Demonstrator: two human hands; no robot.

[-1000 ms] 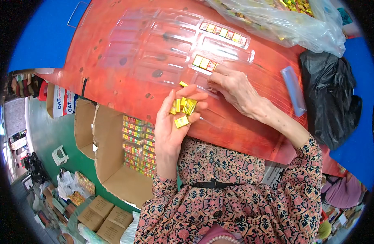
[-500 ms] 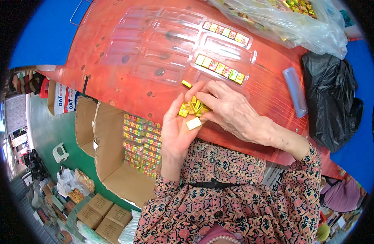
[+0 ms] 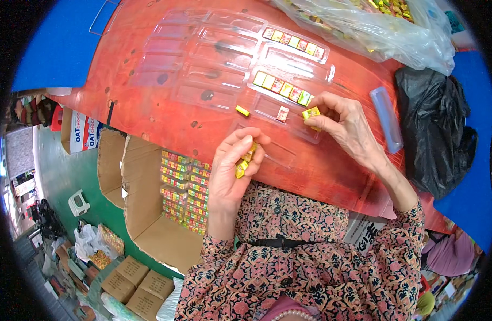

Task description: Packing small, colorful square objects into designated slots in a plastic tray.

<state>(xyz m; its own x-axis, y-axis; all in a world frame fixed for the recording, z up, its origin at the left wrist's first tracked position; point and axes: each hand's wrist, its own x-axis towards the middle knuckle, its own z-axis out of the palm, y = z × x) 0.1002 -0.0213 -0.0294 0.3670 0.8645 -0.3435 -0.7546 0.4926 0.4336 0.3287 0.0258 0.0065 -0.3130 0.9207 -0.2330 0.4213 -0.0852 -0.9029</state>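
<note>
The right hand [image 3: 348, 128] pinches a yellow piece [image 3: 310, 113], probably light and stiff, best held by its edges; the left hand [image 3: 227, 170] clasps similar pieces [image 3: 241, 169].

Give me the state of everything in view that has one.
Left hand: curled around small yellow-wrapped pieces
Right hand: pinching one yellow-wrapped piece
Clear plastic compartment tray: partly filled
Lone yellow piece: lying loose
Clear plastic bag: open, holding many wrapped pieces
Black plastic bag: crumpled
Large cardboard box: open, holding coloured rows
Brown cartons: closed
</note>
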